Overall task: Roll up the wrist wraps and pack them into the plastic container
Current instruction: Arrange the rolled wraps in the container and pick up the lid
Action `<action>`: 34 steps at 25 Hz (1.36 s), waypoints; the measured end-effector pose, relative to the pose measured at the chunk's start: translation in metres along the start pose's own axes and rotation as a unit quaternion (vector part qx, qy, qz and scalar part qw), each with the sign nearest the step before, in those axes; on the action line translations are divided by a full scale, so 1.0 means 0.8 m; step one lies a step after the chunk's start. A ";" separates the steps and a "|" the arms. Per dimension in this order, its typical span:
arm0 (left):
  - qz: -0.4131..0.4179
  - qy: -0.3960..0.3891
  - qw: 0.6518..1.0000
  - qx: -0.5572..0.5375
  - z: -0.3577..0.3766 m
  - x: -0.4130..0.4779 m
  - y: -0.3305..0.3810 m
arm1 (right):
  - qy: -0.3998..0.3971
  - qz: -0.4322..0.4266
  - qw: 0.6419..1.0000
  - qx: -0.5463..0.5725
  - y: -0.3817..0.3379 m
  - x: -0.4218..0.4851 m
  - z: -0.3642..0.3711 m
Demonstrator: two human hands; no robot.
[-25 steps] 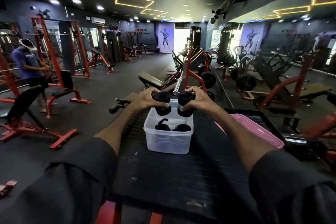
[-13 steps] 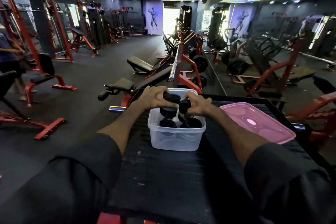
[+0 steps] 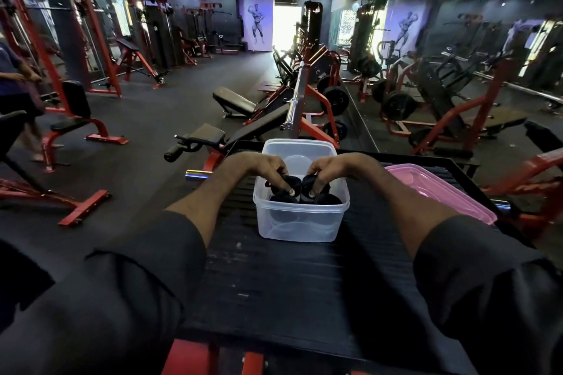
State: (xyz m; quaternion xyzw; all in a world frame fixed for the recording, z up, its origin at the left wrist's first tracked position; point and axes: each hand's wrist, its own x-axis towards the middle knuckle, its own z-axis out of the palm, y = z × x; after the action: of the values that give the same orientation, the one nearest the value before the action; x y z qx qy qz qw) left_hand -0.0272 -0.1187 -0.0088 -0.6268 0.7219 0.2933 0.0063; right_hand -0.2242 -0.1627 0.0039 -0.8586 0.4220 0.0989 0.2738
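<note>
Both hands are down inside the clear plastic container, lower than half a second ago, when they held the rolls at rim height. The left hand curls over the near-left part of the opening, its fingertips pinching a black rolled wrist wrap. The right hand mirrors it at the near-right, fingers closed on a second black rolled wrap. The two rolls now sit side by side, touching, on top of two more dark rolls already lying in the container.

The container stands on the black ribbed tabletop, at 12 o'clock from the viewer, and the far half of its inside is bare. The pink lid lies flat on the tabletop at 2 o'clock, just beside the container. The view has tilted further down, so more tabletop shows. Black sleeves cover both forearms up to mid-arm. Beyond, at 12 o'clock, stand red and black gym benches and a steel barbell.
</note>
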 end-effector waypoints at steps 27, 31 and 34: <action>0.099 0.255 0.674 -0.686 0.189 -0.051 0.122 | 0.270 0.003 0.640 0.720 0.139 -0.134 0.142; 0.074 0.263 0.664 -0.696 0.182 -0.052 0.121 | 0.415 0.051 0.759 0.500 0.180 -0.152 0.133; 0.086 0.264 0.683 -0.676 0.184 -0.056 0.121 | 0.387 0.249 0.880 0.121 0.226 -0.161 0.116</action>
State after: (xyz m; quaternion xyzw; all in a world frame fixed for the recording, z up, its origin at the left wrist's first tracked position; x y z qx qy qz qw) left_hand -0.1585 -0.0108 -0.0739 -0.4476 0.3504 0.5230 -0.6351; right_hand -0.4396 -0.1139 -0.0915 -0.6553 0.7029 -0.2278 0.1569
